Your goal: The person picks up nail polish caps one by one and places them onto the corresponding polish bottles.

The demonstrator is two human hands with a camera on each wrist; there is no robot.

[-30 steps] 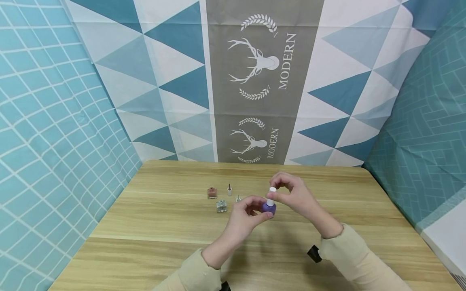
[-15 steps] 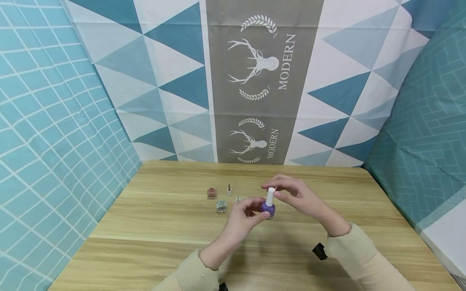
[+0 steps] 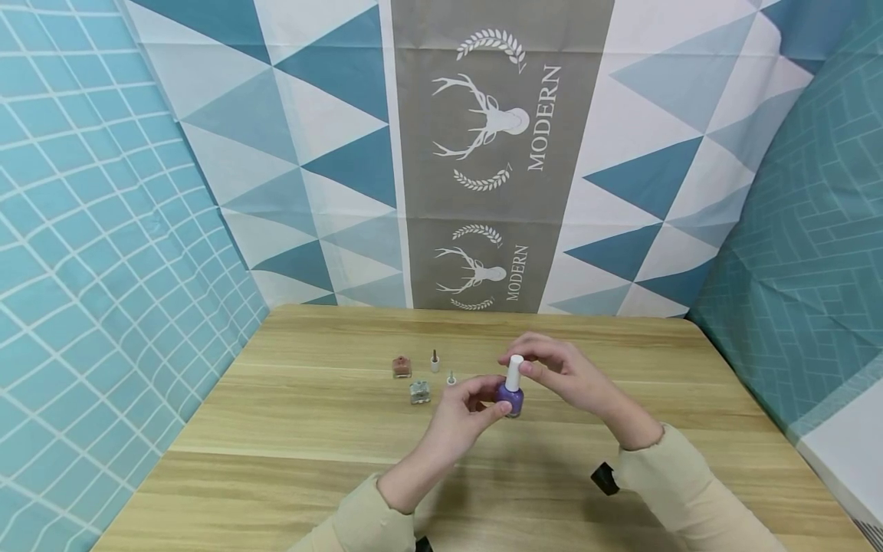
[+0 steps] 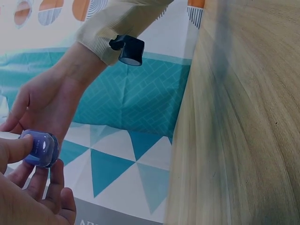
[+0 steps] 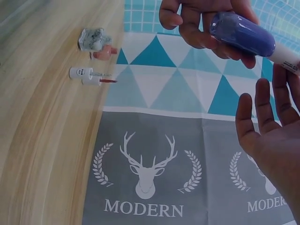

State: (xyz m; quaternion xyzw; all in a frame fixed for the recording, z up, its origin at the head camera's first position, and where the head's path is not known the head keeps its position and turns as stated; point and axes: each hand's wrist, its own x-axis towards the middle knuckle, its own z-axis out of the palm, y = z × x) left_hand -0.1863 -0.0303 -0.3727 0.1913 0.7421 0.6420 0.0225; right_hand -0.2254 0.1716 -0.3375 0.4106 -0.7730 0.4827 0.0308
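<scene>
holding the purple bottle (image 3: 510, 395) above the table (image 3: 310, 414), the left hand (image 3: 457, 418) clasps it from about eight o'clock, thumb on the near side and curled fingers behind. the right hand (image 3: 562, 376) sits at two o'clock, thumb and forefinger in a narrow pinch about the white cap (image 3: 513, 373), other fingers spread; how firmly they press cannot be told.

the likeliest trouble is a slip: smooth glass in a fingertip hold may spin if the cap is stuck and gets twisted hard. should it come loose suddenly, a tilted bottle could spill, or a wet brush could drip. the brown bottle (image 3: 402, 368), between nine and ten o'clock from the purple one, and the glittery bottle (image 3: 419, 392), at nine, stand uncapped, so a careless swing of the left hand might tip them. the brown-brushed cap (image 3: 434, 363) at ten and the pale-brushed cap (image 3: 451, 379) nearer the hand, both brush-up, could topple and smear.

the purple bottle looks glossy and round-shouldered; its cap is a smooth white tube, probably plastic. the other two bottles are boxy clear glass. the table has yellowish wood grain, and the wall cloth (image 3: 483, 207) at twelve o'clock shows creases.
</scene>
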